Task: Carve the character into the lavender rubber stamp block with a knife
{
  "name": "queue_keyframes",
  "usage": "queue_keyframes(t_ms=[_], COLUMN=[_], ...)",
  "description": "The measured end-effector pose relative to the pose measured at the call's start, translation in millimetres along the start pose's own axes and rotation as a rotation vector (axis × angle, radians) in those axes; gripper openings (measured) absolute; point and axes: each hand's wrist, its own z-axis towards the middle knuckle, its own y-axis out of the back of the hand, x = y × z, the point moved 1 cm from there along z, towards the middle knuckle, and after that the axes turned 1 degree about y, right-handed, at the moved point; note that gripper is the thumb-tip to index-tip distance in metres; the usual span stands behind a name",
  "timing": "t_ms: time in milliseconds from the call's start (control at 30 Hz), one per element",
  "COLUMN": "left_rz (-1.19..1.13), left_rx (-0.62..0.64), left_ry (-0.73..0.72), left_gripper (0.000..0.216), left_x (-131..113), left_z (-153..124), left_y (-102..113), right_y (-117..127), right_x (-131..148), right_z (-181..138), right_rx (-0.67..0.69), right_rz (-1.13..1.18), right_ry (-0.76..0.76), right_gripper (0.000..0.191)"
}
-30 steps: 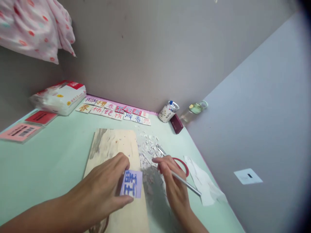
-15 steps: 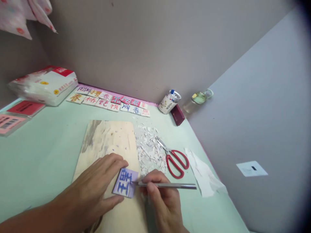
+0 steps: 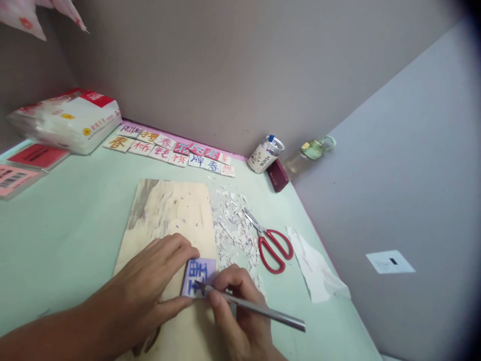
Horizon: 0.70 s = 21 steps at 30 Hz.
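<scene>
A small purple square tile (image 3: 191, 289) with blue Chinese characters lies on the wooden board (image 3: 188, 210). My left hand (image 3: 150, 281) grips its left side, thumb at the near corner and fingers at the far corner. In my right hand (image 3: 240, 306) is a silver craft knife (image 3: 263, 310), held like a pen. Its blade tip touches or hovers just over the lower part of the characters; I cannot tell which. Pale cut scraps (image 3: 235, 225) are scattered right of the board, next to red-handled scissors (image 3: 270, 250).
Two rows of lettered tiles (image 3: 161, 151) line the back of the table. A pack of tissues (image 3: 90, 120) and red packets (image 3: 37, 156) are at left. A can (image 3: 263, 155), a maroon box (image 3: 278, 176), a bottle (image 3: 306, 155) and a crumpled tissue (image 3: 313, 271) stand or lie at right.
The craft knife's tip has moved left and inward over the characters, and its handle now slants down to the right. The tile has turned slightly within my left hand's grip.
</scene>
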Motion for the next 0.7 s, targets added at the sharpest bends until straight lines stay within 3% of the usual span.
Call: queue_keyframes(t_ms=[133, 267, 533, 700], left_rz=[0.018, 0.017, -0.020, -0.005], left_rx=[0.044, 0.063, 0.078, 0.016], left_ry=[-0.045, -0.060, -0.025, 0.003], left_gripper=[0.060, 0.059, 0.056, 0.057], left_x=[6.4, 8.1, 4.4, 3.4], left_z=[-0.4, -0.1, -1.1, -3.7], left_y=[5.1, 7.5, 3.7, -1.4], right_y=[1.1, 3.5, 6.0, 6.6], right_x=[-1.9, -3.9, -5.9, -8.0], right_z=[1.5, 3.3, 4.4, 4.0], right_rx=[-0.095, -0.142, -0.138, -0.067], right_rz=[0.053, 0.082, 0.072, 0.005], right_ry=[-0.058, -0.128, -0.128, -0.094], right_gripper=[0.016, 0.025, 0.020, 0.018])
